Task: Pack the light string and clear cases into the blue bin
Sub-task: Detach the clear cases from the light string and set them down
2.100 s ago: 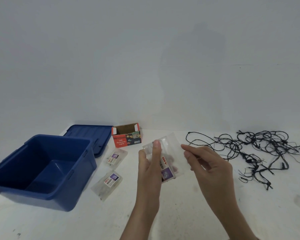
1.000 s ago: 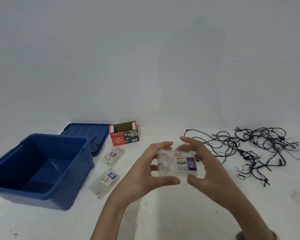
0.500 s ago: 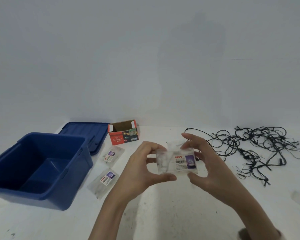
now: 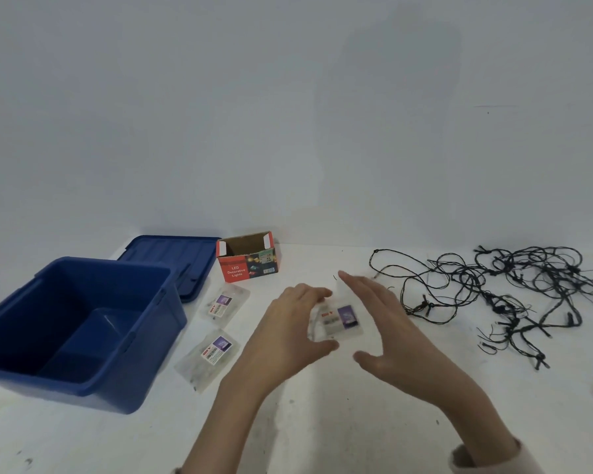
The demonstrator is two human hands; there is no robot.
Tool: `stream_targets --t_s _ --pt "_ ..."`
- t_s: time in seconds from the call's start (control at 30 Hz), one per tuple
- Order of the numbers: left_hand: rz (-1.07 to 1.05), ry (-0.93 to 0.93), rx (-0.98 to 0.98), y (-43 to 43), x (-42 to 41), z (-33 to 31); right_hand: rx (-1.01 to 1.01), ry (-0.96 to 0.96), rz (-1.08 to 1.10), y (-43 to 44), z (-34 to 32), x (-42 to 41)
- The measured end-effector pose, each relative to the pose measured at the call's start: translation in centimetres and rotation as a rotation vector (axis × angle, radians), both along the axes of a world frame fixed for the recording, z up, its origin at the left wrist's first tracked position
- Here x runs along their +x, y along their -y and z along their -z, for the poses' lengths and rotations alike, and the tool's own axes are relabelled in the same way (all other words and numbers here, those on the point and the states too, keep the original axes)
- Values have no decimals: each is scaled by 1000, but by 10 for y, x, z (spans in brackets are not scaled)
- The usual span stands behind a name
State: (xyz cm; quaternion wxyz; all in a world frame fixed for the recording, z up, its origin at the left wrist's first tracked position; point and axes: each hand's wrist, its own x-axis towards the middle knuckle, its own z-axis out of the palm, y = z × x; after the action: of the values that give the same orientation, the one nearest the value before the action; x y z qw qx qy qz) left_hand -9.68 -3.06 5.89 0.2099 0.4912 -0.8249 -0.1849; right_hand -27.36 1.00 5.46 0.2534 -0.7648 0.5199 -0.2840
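Note:
My left hand (image 4: 288,331) pinches a clear case (image 4: 339,319) with a red and purple label, held just above the white table. My right hand (image 4: 396,331) is beside the case on its right, fingers straight and spread, blurred, not gripping it. Two more clear cases (image 4: 225,304) (image 4: 209,354) lie flat on the table between my hands and the blue bin (image 4: 144,371). The bin stands open and empty at the left. The black light string (image 4: 510,289) lies in a loose tangle at the right.
The bin's blue lid (image 4: 172,254) lies flat behind the bin. A red cardboard box (image 4: 250,268) marked LED Decorative Lights stands open-topped next to the lid. A plain white wall runs along the back of the table.
The case went from both hands' grip to my left hand alone. My right hand let go and its fingers opened. The case has sunk a little toward the table.

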Motion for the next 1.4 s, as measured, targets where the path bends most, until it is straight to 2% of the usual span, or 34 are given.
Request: stream_targets --t_s 0.23,0.4,0.5,0.57,0.67,0.83,0.93,1.03,1.1,1.2,1.4 --pt "-362 42 158 64 20 61 179 3 81 0 26 1" --pt "-491 98 157 80 26 85 218 9 102 2 44 5" --pt "-485 141 173 78 24 88 233 16 112 1 49 3" --pt "-450 160 163 73 18 84 236 16 124 -1 48 -1" --pt "-349 92 120 60 -9 73 229 24 173 -6 46 -17" --pt "3 -57 209 22 -97 61 217 -23 406 -28 47 -81" --pt "171 -115 274 -3 -150 58 236 -199 629 -44 49 -135" --pt "299 -148 356 -27 -188 57 386 -486 830 -60 51 -190" --pt "357 -137 381 -41 -204 58 500 -595 908 -72 55 -215" --pt "394 -117 404 -52 -215 61 579 -683 946 -85 67 -232" --pt "401 -88 434 -57 -209 54 522 -918 889 -95 69 -226"
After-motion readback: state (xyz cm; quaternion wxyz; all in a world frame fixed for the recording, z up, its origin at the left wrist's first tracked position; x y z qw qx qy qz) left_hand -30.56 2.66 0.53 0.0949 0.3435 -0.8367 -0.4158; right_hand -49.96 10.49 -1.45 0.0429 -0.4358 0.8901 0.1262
